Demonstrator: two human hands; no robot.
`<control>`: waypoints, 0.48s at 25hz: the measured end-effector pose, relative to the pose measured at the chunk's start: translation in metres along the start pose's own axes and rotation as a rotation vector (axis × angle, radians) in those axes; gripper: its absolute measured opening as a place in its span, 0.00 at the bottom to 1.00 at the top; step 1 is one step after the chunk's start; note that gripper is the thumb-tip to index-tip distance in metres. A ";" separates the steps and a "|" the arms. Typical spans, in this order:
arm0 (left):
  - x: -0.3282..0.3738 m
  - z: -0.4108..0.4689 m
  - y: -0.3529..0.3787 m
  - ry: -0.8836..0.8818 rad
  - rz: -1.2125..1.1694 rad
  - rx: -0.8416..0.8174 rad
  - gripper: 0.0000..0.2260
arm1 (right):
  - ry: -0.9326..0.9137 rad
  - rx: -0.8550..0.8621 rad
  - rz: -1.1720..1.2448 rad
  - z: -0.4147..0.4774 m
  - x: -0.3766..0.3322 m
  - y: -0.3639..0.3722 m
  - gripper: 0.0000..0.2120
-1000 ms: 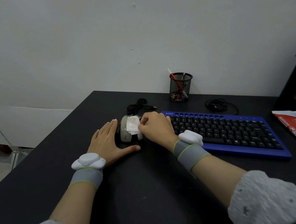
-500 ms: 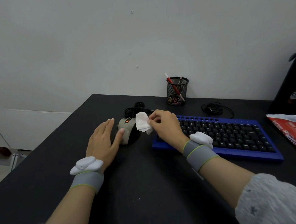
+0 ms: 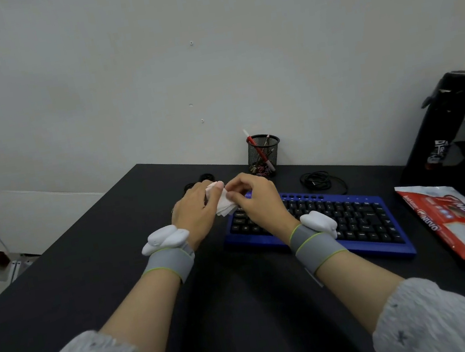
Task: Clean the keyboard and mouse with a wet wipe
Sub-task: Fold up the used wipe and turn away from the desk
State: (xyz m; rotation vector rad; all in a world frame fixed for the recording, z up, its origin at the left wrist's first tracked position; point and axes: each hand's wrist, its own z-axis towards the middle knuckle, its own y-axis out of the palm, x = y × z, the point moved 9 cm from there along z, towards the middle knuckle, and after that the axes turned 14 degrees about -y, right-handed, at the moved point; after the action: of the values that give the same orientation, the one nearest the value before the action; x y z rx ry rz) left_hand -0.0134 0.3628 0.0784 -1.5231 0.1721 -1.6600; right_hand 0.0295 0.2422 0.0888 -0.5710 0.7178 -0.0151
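Both hands meet over the black desk (image 3: 92,259), holding a small white wet wipe (image 3: 223,203) between them. My left hand (image 3: 197,211) pinches the wipe's left side with thumb and fingers. My right hand (image 3: 255,199) pinches its right side, raised above the left end of the blue keyboard with black keys (image 3: 350,218). The mouse is hidden behind my left hand; only a bit of its black coiled cable (image 3: 205,177) shows beyond the fingers.
A black mesh pen holder (image 3: 263,154) stands at the wall behind my hands. A coiled black cable (image 3: 321,180) lies behind the keyboard. A red wet-wipe pack (image 3: 457,219) lies at the right edge, with a tall black bottle (image 3: 445,124) behind it.
My right hand lifted the wipe off the mouse and drew it toward the keyboard's left end. My left hand left the desk beside the mouse and rose to take hold of the wipe too.
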 end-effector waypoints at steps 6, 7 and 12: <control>0.044 0.004 0.000 0.017 -0.143 0.002 0.13 | 0.010 0.164 0.077 0.004 -0.004 -0.047 0.02; 0.055 0.005 0.003 0.028 -0.155 0.003 0.12 | 0.022 0.195 0.082 0.002 -0.002 -0.058 0.02; 0.099 -0.003 0.024 0.098 -0.199 0.012 0.12 | 0.099 0.213 0.145 -0.015 0.009 -0.098 0.06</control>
State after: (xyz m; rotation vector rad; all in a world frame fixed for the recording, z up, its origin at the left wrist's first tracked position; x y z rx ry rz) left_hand 0.0064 0.2827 0.1376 -1.4895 0.0639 -1.8905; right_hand 0.0440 0.1503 0.1228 -0.3155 0.8408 0.0151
